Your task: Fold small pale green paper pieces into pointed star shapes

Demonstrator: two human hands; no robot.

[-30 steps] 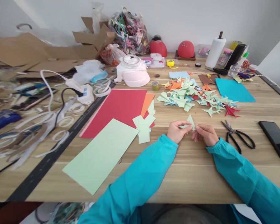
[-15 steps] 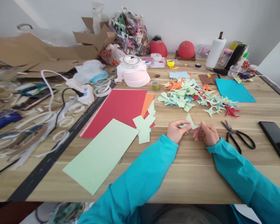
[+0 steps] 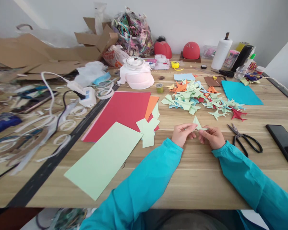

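Observation:
Between my two hands is a small folded piece of pale green paper (image 3: 196,122), its pointed tip facing away from me. My left hand (image 3: 181,135) pinches its left side between thumb and fingers. My right hand (image 3: 213,136) grips the right side, thumb on top; the fingers hide much of the lower part. Just beyond lies a pile of folded paper shapes (image 3: 190,92) in green, orange, blue and red. Left of my hands, cut green paper pieces (image 3: 148,131) overlap a red sheet (image 3: 121,110) and an orange piece (image 3: 151,106).
A long green sheet (image 3: 103,159) lies at the left front. Black-handled scissors (image 3: 245,138) and a phone (image 3: 280,143) rest at the right. A blue-green sheet (image 3: 242,92) is behind them. Cords, a white power adapter (image 3: 88,96) and paper strips (image 3: 62,140) crowd the left.
My right thumb has moved left and inward over the folded paper, and the paper's tip has shifted slightly right. My left fingers have moved a little. The rest looks the same.

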